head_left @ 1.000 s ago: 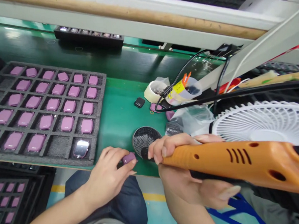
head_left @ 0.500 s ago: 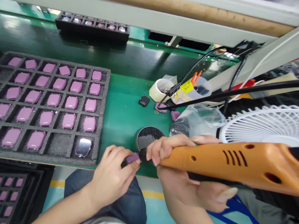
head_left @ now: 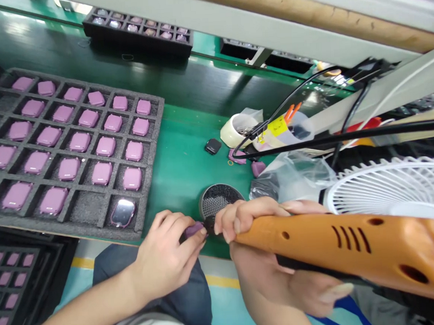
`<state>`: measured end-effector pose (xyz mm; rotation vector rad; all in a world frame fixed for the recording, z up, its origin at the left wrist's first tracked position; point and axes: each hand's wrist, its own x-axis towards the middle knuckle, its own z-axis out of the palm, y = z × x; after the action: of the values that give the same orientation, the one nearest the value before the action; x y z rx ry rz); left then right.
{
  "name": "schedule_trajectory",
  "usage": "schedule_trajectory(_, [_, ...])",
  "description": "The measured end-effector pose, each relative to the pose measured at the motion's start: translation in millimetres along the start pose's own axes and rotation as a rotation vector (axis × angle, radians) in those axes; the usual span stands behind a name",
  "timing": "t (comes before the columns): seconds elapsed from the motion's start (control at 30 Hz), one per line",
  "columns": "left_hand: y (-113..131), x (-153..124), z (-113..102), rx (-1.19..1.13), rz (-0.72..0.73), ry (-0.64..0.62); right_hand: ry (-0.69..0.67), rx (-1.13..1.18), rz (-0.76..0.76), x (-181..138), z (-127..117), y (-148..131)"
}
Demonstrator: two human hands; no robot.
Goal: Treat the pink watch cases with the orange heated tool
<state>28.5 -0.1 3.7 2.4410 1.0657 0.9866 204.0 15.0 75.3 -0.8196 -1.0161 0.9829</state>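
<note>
My left hand (head_left: 171, 248) pinches a small purple watch case (head_left: 193, 229) between thumb and fingers at the table's front edge. My right hand (head_left: 258, 263) is wrapped round an orange electric screwdriver (head_left: 328, 246), held nearly level. Its dark tip (head_left: 209, 224) points left and meets the watch case; whether a screw sits there is hidden. Just behind the tip stands a round dish (head_left: 221, 201) with tiny dark pieces inside. To the left lies a grey foam tray (head_left: 87, 212) of purple watch cases, with one watch (head_left: 123, 213) lying glass side up in its front right compartment.
A black watch-like piece (head_left: 213, 146), a roll of tape (head_left: 233, 131) and a cup (head_left: 286, 126) stand behind the dish. Black cables (head_left: 329, 139) cross at right, above a white fan (head_left: 391, 186). More trays (head_left: 139, 37) lie beyond and below left.
The view has shifted slightly, so the scene sits a little differently. Both hands keep their grips, and the screwdriver tip stays against the watch case.
</note>
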Motion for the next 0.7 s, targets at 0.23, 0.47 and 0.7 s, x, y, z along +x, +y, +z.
schedule_trajectory(0.23, [2,-1,2,0.001,-0.027,0.020,-0.032,0.002,-0.034,2,1,3])
schedule_trajectory(0.47, [2,0,2,0.019,-0.024,0.043,-0.144,0.029,-0.027,0,-9,11])
schedule_trajectory(0.7, [3,0,3,0.037,-0.014,0.041,-0.138,0.033,-0.019,4,-11,10])
